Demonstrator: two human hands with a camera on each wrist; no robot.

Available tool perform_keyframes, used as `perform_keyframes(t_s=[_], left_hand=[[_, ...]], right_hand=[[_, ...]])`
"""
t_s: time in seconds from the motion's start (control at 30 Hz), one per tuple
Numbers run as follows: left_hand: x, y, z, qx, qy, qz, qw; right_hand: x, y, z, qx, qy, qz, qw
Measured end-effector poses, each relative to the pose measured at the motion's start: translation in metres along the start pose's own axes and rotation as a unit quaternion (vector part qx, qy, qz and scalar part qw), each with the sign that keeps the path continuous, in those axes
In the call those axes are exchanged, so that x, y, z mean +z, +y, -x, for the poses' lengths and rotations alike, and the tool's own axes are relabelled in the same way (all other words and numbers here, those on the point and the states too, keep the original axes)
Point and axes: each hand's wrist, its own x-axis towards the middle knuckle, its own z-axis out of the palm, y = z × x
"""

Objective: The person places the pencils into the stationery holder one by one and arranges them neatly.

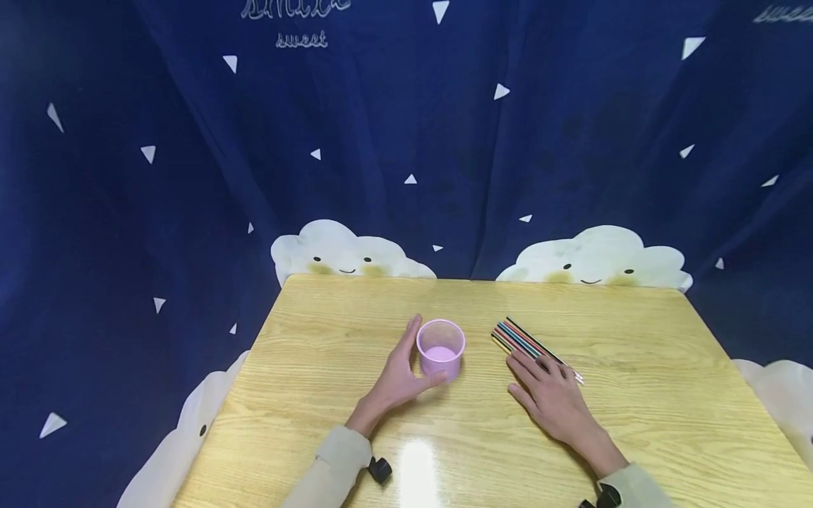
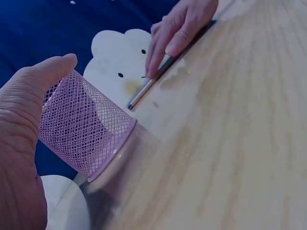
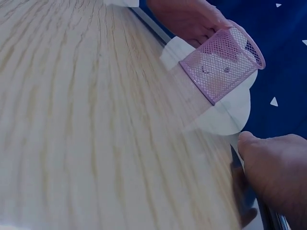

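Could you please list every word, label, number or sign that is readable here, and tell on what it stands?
"sweet": upper left of the blue curtain.
"smile", probably: above it, cut by the top edge.
"swee": curtain's upper right, blurred, cut by the right edge.
No writing can be made out on the pink mesh cup or thin sticks.

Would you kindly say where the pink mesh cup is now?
In the head view, the pink mesh cup stands on the table, clasped by the left hand, left of the coloured sticks.

Navy curtain (image 1: pixel 406 120) bhd lt wood tbl (image 1: pixel 635 346)
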Motion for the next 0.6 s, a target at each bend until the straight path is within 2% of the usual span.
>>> perform_keyframes(t_s=[0.1, 0.17, 0.4, 0.6], left_hand=[[0.001, -0.001, -0.004, 0.001, 0.004, 0.042, 0.9991], [0.001, -0.001, -0.007, 0.003, 0.007, 0.054, 0.9985], [0.001, -0.002, -0.011, 0.0, 0.0, 0.071, 0.9975], [0.002, -0.005, -0.012, 0.0, 0.003, 0.073, 0.9973]], right_hand=[[0.002, -0.002, -0.003, -0.007, 0.008, -0.004, 0.9999], [0.003, -0.003, -0.003, -0.006, 0.009, -0.005, 0.9999], [0.005, -0.003, -0.008, 0.007, -0.009, -0.033, 0.9994], [0.006, -0.007, -0.014, 0.002, 0.001, -0.036, 0.9993]])
